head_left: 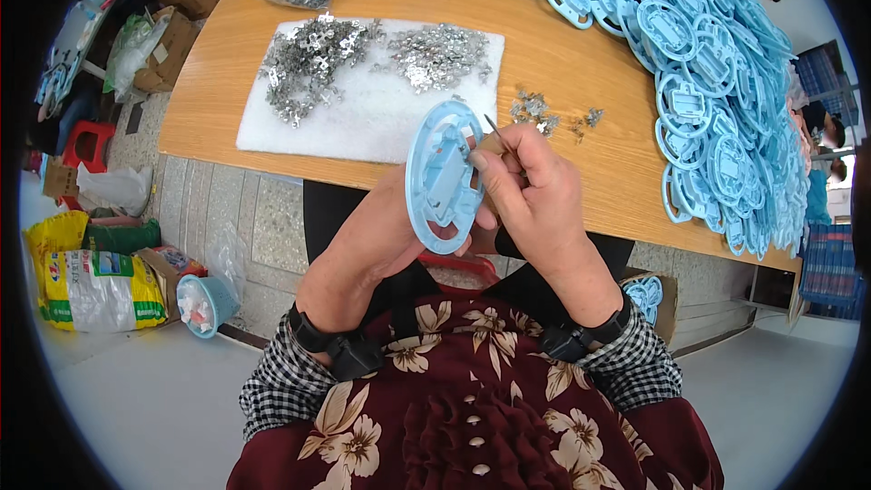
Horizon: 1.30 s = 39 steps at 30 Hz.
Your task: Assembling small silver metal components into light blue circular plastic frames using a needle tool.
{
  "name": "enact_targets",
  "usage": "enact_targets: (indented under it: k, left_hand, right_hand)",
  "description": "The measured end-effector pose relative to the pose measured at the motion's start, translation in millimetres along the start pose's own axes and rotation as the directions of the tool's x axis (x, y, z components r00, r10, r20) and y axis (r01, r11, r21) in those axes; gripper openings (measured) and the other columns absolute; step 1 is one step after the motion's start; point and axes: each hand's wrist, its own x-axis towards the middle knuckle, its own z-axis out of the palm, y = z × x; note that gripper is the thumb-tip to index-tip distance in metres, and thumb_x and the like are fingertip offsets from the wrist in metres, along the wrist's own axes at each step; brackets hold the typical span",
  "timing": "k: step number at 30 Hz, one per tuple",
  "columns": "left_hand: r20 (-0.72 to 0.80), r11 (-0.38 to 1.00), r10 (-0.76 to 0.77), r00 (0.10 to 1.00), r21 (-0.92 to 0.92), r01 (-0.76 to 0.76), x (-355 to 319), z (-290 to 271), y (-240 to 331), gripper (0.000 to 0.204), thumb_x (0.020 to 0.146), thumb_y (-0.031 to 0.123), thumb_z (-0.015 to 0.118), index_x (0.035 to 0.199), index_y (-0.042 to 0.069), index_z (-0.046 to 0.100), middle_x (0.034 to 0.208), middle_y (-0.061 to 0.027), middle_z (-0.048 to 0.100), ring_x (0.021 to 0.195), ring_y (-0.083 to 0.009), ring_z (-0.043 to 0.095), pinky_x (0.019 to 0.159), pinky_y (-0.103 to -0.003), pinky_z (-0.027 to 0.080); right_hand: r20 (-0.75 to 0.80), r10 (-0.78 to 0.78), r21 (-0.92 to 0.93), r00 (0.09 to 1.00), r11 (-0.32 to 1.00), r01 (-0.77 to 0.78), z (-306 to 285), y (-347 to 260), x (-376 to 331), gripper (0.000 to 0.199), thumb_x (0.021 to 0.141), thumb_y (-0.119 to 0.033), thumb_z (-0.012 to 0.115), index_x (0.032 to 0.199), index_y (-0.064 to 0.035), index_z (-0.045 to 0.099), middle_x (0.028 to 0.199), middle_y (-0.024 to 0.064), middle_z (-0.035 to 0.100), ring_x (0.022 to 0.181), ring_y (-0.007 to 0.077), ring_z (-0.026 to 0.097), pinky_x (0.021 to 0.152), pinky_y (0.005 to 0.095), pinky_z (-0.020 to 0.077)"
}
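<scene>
1 pale-blue oval shell (445,172) is clamped in the fingers of the left hand (386,216) at the near edge of the worktop (590,54), long axis pointing away; the right hand (537,183), fingers pinched on a thin dark tool (493,126), is at its right rim.

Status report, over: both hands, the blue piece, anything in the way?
Left hand holding blue plastic shell, tilted. Right hand holding thin dark tool beside it. Right thumb overlapping shell's right edge.

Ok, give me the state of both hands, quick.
Left hand: holding a blue shell.
Right hand: closed, pinching a thin tool by the shell's edge.
</scene>
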Motion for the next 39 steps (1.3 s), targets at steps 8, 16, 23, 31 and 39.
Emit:
enact_targets:
  k: [8, 16, 23, 31, 39]
  left_hand:
    - [0.109, 0.98, -0.002, 0.994, -0.196, 0.023, 7, -5, -11, 0.039, 0.103, 0.027, 0.057, 0.135, 0.005, 0.053, 0.098, -0.018, 0.072, 0.081, -0.0277, 0.073, 0.053, -0.03, 0.056]
    - [0.363, 0.958, -0.071, 0.929, -0.235, 0.165, 23, -5, -30, 0.046, 0.099, 0.033, 0.059, 0.134, 0.003, 0.055, 0.112, -0.0235, 0.068, 0.085, -0.0359, 0.074, 0.051, -0.034, 0.061]
    - [0.02, 0.958, -0.205, 0.978, 0.207, 0.197, 28, 32, -21, 0.036, 0.105, 0.02, 0.052, 0.137, 0.005, 0.051, 0.108, -0.0123, 0.068, 0.087, -0.0193, 0.071, 0.072, -0.029, 0.06]
    - [-0.03, 0.763, 0.045, 0.999, 0.647, -0.015, 49, 21, -18, 0.025, 0.105, 0.016, 0.051, 0.124, 0.001, 0.059, 0.087, -0.0062, 0.063, 0.069, -0.0107, 0.065, 0.057, -0.021, 0.051]
    - [0.049, 0.686, 0.039, 0.998, 0.725, -0.062, 47, 20, -17, 0.022, 0.104, 0.013, 0.052, 0.12, 0.0, 0.061, 0.084, -0.0027, 0.063, 0.071, -0.0084, 0.064, 0.058, -0.021, 0.051]
  right_hand:
    - [0.02, 0.189, 0.435, 0.982, 0.883, -0.179, -8, 32, -9, 0.019, 0.102, -0.019, 0.062, 0.109, -0.0016, 0.063, 0.072, 0.0003, 0.061, 0.061, 0.0041, 0.054, 0.055, 0.0221, 0.0439]
    - [0.215, 0.242, 0.395, 0.946, 0.864, -0.311, -47, 18, -15, 0.025, 0.103, -0.024, 0.06, 0.099, -0.0002, 0.066, 0.074, -0.0018, 0.063, 0.068, 0.0048, 0.056, 0.061, 0.0226, 0.0461]
    - [0.13, 0.342, 0.422, 0.931, 0.83, -0.364, -98, 22, -55, 0.028, 0.102, -0.028, 0.061, 0.086, -0.0057, 0.066, 0.07, -0.0059, 0.057, 0.057, 0.0017, 0.044, 0.051, 0.0193, 0.0313]
    - [-0.172, 0.647, 0.297, 0.743, 0.753, -0.587, -173, 65, -161, 0.026, 0.1, -0.027, 0.062, 0.082, -0.0094, 0.066, 0.061, -0.0107, 0.048, 0.051, 0.0003, 0.036, 0.046, 0.0202, 0.0247]
    - [-0.451, 0.756, 0.314, 0.474, 0.631, -0.709, -243, 161, -310, 0.032, 0.099, -0.032, 0.062, 0.075, -0.0103, 0.064, 0.056, -0.0082, 0.046, 0.045, 0.002, 0.037, 0.042, 0.0227, 0.0238]
